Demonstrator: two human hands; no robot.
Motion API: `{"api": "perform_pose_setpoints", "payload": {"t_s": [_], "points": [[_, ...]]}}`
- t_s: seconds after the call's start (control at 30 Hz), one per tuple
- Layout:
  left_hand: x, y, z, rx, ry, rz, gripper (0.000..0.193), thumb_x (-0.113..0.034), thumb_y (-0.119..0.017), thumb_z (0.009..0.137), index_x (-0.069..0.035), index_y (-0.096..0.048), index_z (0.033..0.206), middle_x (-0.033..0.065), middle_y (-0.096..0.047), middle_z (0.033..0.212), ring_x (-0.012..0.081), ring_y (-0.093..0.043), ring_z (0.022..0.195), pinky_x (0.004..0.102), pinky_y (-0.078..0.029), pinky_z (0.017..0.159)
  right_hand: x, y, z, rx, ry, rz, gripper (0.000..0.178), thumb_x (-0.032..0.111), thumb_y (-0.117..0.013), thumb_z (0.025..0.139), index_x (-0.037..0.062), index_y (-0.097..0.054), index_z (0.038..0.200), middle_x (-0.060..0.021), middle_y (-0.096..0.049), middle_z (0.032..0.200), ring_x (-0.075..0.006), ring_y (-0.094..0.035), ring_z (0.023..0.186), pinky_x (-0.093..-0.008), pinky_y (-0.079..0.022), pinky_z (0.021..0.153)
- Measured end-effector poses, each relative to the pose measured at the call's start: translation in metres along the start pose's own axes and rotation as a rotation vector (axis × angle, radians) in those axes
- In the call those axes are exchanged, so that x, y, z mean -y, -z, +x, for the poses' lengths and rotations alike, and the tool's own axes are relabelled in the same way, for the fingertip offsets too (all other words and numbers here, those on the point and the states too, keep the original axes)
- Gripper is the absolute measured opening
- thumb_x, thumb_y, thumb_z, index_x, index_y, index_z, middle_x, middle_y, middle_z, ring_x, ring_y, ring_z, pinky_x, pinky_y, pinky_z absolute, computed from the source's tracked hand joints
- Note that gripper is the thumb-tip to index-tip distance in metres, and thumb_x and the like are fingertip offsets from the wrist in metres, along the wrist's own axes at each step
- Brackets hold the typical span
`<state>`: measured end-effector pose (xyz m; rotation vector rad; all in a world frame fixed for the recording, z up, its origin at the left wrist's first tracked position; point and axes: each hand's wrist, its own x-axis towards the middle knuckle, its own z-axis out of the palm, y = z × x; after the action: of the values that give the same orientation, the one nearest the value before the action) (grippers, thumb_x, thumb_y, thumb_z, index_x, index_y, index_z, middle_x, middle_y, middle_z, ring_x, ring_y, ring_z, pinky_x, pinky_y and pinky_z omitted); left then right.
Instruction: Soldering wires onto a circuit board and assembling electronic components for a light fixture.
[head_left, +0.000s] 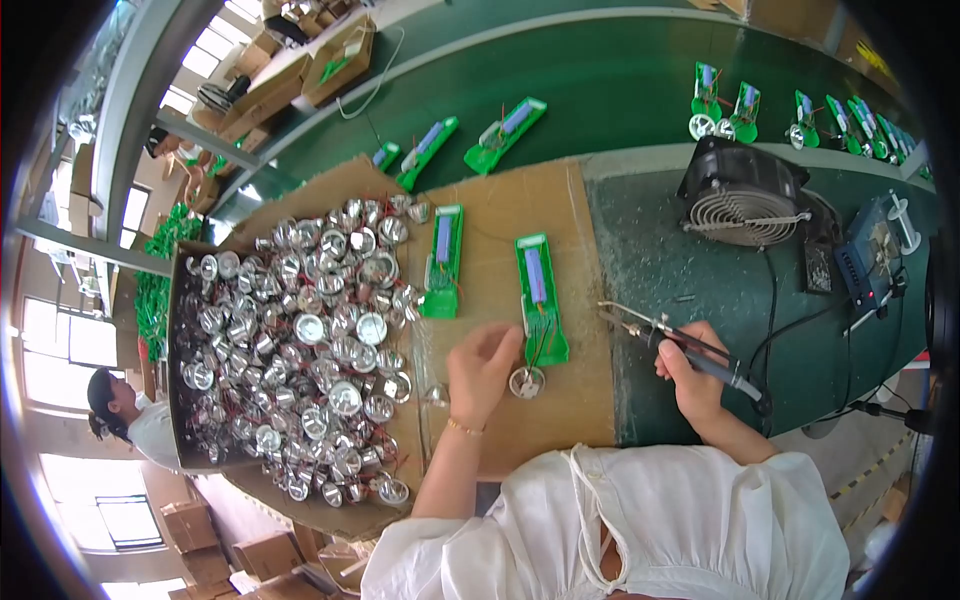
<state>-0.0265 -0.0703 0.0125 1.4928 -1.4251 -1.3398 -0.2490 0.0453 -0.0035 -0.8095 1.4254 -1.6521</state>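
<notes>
On the brown cardboard mat (490, 420) lies a green plastic lamp housing (543, 300) with a purple battery cell (535, 275) in it. Dark wires run from its lower end to a round silver reflector (527, 382), back side up. My left hand (482, 368) is closed beside the housing's lower left edge, fingertips pinched near the wires; whatever they grip is hidden. To the right, my right hand (692, 372) grips a soldering iron (735, 378) with a dark handle. Its metal tip points left toward the housing, apart from it.
A cardboard box (178, 370) heaped with silver reflectors (310, 328) stands on the left. Another green housing (442, 262) lies beside it. A black fan (745, 195) and a blue soldering station (872, 255) sit at right. More housings (508, 135) rest on the green belt (600, 80) behind.
</notes>
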Motion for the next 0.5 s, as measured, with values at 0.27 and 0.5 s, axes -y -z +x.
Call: {"api": "perform_pose_setpoints", "payload": {"t_s": [0.27, 0.5], "points": [[-0.055, -0.047, 0.078, 0.247, -0.251, 0.57, 0.018, -0.018, -0.061, 0.073, -0.002, -0.067, 0.071, 0.0092, -0.063, 0.057, 0.0185, -0.062, 0.053, 0.0298, -0.049, 0.053, -0.015, 0.013, 0.005, -0.076, -0.026, 0.026, 0.014, 0.007, -0.063, 0.08, 0.0011, -0.051, 0.082, -0.006, -0.058, 0.065, -0.0087, -0.055, 0.054, -0.0229, -0.046, 0.05], [-0.081, -0.106, 0.234, -0.256, -0.811, 0.612, 0.044, -0.036, -0.07, 0.069, -0.008, -0.058, 0.101, 0.0133, -0.058, 0.103, 0.0331, -0.057, 0.092, 0.0395, -0.046, 0.077, -0.009, 0.007, 0.007, -0.075, -0.091, 0.016, 0.014, 0.005, -0.062, 0.079, 0.0016, -0.049, 0.079, -0.0073, -0.058, 0.065, -0.0099, -0.054, 0.054, -0.0242, -0.046, 0.05]]}}
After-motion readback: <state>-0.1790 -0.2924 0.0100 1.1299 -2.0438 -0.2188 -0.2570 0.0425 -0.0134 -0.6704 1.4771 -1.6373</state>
